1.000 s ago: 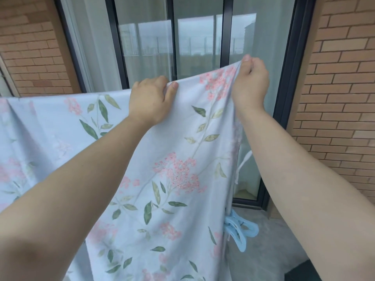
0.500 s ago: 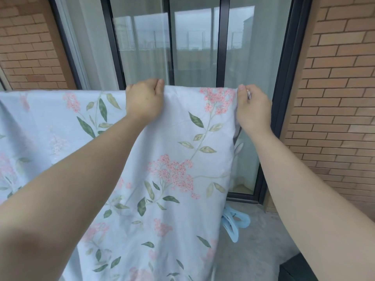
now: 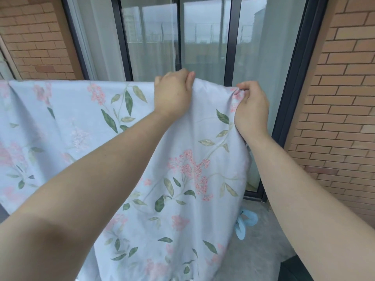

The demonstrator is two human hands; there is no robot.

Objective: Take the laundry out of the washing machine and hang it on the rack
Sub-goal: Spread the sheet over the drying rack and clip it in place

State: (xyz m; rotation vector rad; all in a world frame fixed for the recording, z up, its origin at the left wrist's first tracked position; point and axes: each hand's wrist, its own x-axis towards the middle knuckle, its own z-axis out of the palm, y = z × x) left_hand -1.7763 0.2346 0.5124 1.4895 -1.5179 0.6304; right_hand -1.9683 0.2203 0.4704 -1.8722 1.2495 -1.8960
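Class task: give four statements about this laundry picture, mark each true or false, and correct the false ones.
1. The left hand and right hand both grip the top edge of the floral sheet. True.
2. The floral sheet is plain white. False: it is pale blue with pink flowers and green leaves.
3. Dark-framed glass doors stand behind the sheet. True.
4. The wall on the right is green tile. False: it is a brick wall.

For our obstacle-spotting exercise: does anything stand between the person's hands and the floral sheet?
Nothing visible does. The left hand and the right hand both grip the top edge of the floral sheet directly, with their fingers curled into the cloth.
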